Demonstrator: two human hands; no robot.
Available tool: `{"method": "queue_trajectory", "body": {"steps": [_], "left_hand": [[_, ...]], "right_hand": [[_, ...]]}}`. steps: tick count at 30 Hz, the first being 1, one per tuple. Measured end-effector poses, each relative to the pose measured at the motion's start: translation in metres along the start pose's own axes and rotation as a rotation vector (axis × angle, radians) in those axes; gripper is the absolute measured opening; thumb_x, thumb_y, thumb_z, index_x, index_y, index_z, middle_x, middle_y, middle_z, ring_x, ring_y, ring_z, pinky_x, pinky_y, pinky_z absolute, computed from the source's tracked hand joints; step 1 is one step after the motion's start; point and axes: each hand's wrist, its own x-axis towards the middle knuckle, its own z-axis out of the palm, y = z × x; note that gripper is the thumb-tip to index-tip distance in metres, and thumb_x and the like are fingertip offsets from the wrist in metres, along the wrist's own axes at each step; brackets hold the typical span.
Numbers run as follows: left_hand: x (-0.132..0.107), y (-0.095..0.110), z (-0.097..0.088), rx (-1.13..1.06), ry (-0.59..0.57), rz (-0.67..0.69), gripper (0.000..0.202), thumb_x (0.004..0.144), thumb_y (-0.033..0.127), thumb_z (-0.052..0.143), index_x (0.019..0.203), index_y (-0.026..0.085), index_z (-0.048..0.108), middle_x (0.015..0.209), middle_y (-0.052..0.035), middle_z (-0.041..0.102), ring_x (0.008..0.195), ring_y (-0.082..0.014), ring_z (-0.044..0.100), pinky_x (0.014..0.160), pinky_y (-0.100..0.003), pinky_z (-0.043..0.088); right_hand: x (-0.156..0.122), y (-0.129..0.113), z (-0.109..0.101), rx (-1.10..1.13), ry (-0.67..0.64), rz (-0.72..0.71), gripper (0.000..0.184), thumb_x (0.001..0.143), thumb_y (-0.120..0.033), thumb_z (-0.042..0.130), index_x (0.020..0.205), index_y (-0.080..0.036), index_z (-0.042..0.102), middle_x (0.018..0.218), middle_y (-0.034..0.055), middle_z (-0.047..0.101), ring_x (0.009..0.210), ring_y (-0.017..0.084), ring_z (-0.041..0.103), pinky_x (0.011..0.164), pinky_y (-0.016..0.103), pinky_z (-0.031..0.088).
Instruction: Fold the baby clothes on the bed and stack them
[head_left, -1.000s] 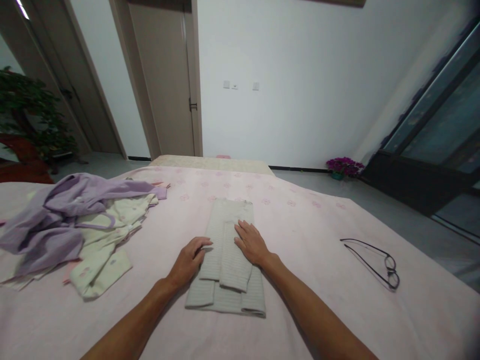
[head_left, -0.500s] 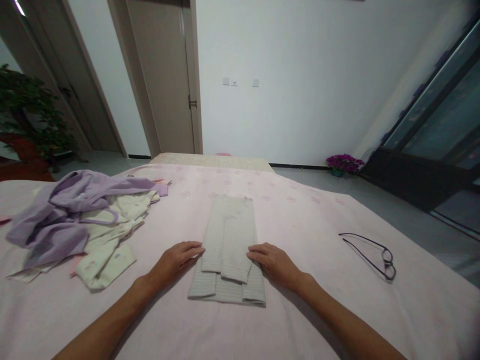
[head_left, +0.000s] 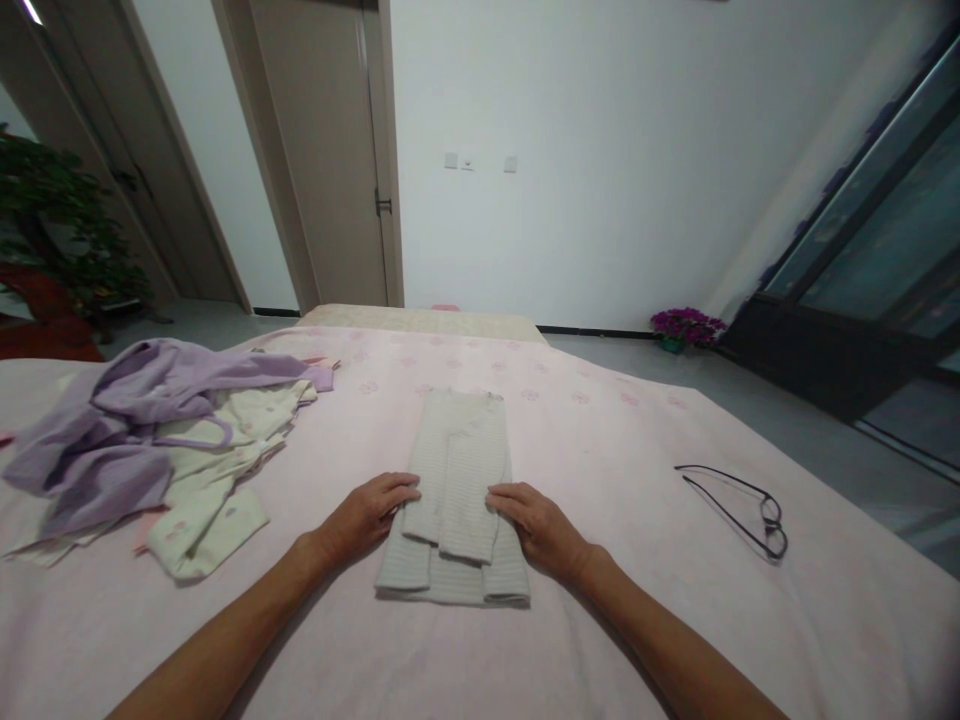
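A pale grey, finely striped long-sleeved top [head_left: 466,580] lies flat in front of me, its sides turned in and both sleeves laid lengthwise down the middle. My left hand [head_left: 375,508] is at its left edge, fingers together over the cloth. At the right edge, my right hand [head_left: 531,515] has its fingertips on the sleeve and its palm beside the fabric. Both hands pinch the sides about halfway down; the thumbs are mostly hidden.
A heap of clothes, a purple garment [head_left: 127,400] over a cream patterned one [head_left: 210,530], lies on the left of the pink bedcover [head_left: 600,640]. Black-framed glasses [head_left: 771,525] rest at the right. A beige surface [head_left: 427,320] adjoins the far edge.
Both hands have moved slightly inward, and their fingers now reach further over the top's side edges. The top stays in almost the same place.
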Motion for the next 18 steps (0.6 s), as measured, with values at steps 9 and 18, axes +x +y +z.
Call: {"method": "queue_trajectory", "body": {"steps": [9, 18], "left_hand": [[0.002, 0.012, -0.009, 0.086, -0.023, 0.091, 0.023, 0.097, 0.023, 0.051, 0.113, 0.023, 0.067, 0.114, -0.0089, 0.07, 0.1, -0.019, 0.065, 0.088, -0.033, 0.053], [0.005, 0.054, -0.016, -0.157, -0.053, -0.183, 0.035, 0.095, 0.039, 0.043, 0.079, 0.019, 0.067, 0.076, -0.0052, 0.066, 0.074, -0.0198, 0.058, 0.073, -0.031, 0.045]], "right_hand": [[0.005, -0.011, -0.016, -0.087, -0.012, -0.043, 0.03, 0.092, -0.029, 0.05, 0.118, -0.023, 0.065, 0.111, 0.0104, 0.07, 0.102, 0.025, 0.059, 0.092, 0.046, 0.047], [0.002, -0.011, -0.034, 0.491, -0.06, 0.324, 0.031, 0.09, -0.047, 0.058, 0.099, -0.02, 0.071, 0.095, 0.0081, 0.072, 0.086, 0.021, 0.065, 0.079, 0.033, 0.051]]}}
